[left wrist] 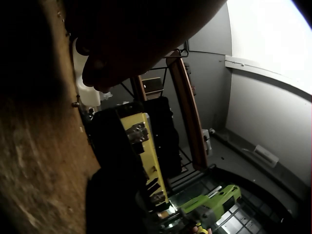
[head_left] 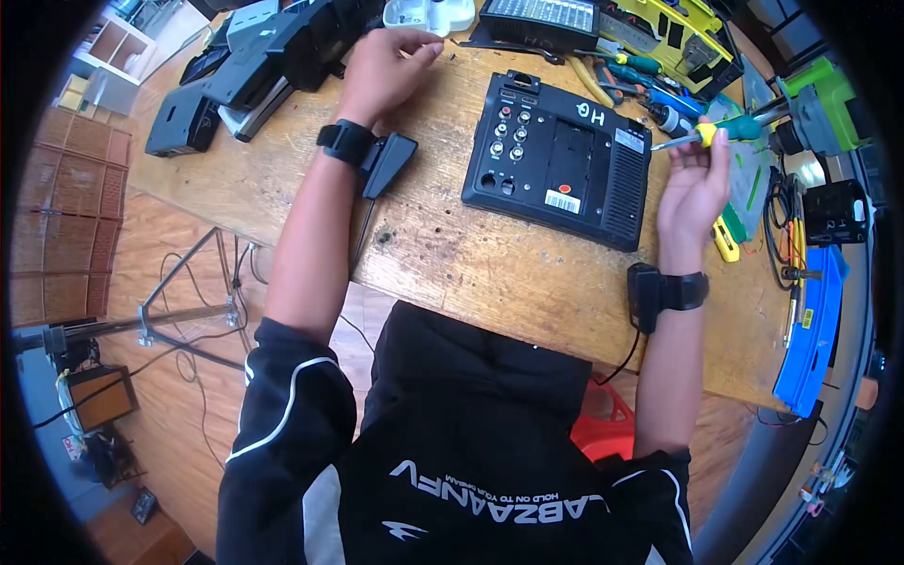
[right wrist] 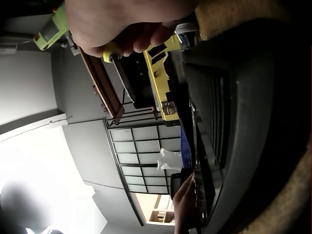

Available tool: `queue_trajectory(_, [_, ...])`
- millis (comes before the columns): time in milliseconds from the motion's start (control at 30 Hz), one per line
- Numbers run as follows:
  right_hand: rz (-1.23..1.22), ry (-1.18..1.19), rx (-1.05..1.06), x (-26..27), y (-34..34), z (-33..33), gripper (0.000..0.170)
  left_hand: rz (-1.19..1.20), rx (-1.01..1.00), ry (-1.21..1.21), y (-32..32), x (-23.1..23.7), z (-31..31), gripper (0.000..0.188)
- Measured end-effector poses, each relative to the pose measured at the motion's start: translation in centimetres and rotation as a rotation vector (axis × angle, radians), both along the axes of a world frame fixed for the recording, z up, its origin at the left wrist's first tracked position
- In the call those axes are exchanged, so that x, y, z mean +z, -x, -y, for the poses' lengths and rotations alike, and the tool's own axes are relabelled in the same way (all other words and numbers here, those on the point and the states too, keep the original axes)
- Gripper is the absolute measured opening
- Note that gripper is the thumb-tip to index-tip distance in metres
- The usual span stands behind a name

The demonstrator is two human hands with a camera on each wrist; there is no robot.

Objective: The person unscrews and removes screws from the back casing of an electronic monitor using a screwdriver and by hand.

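My right hand (head_left: 693,196) grips a screwdriver (head_left: 734,130) with a green and yellow handle, its shaft pointing left over the right edge of a black monitor-like device (head_left: 527,193). The device lies flat with its panel of connectors, a barcode label and the letters HQ facing up. In the right wrist view, curled fingers (right wrist: 141,41) wrap the handle. My left hand (head_left: 381,71) is beyond the device's left side, thumb and forefinger close together beside a white tray (head_left: 428,13). I cannot tell whether those fingertips hold something small.
Black battery-like boxes (head_left: 250,71) crowd the back left of the wooden table (head_left: 424,245). Behind the device are a lamp panel (head_left: 541,17), pliers (head_left: 591,83) and a yellow case (head_left: 678,42). A green power tool (head_left: 824,104), yellow cutter (head_left: 725,240) and blue bin (head_left: 815,330) line the right side.
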State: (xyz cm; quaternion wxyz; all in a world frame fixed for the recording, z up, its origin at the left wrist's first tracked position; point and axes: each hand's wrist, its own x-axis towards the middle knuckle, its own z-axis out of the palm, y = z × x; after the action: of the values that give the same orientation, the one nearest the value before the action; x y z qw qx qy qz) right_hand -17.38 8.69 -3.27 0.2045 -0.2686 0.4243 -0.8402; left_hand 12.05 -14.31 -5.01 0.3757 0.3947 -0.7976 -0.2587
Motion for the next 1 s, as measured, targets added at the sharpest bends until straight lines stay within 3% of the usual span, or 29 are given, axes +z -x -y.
queue_trajectory(67, [0.163,-0.122,-0.051,-0.5,-0.5,0.3,0.038,0.250,0.065,0.190,0.6,0.1,-0.1,0.031])
queue_trajectory(333, [-0.042,-0.180,-0.095,-0.7,-2.8,0.6,0.026,0.344,-0.001,0.253,2.1,0.6,0.9,0.022])
queue_trajectory(533, [-0.026,-0.145,-0.116,-0.2,-3.5,1.4,0.026,0.363,0.006,0.253,1.7,1.4,0.7,0.023])
queue_trajectory(633, [0.044,-0.095,-0.061,-0.5,-3.1,1.3,0.025,0.199,-0.156,0.107,1.9,3.0,-0.1,0.024])
queue_trajectory(733, [0.114,-0.070,-0.054,-0.8,-2.2,1.4,0.025,0.091,-0.363,-0.014,3.6,6.9,-4.9,0.020])
queue_trajectory(867, [0.185,-0.094,-0.059,-0.8,-1.8,1.3,0.025,0.156,-0.689,-0.209,6.3,9.4,-10.6,0.015])
queue_trajectory(1000, [0.211,-0.075,-0.043,-1.5,-1.4,1.1,0.026,0.281,-0.801,-0.022,7.8,8.3,-13.4,0.013])
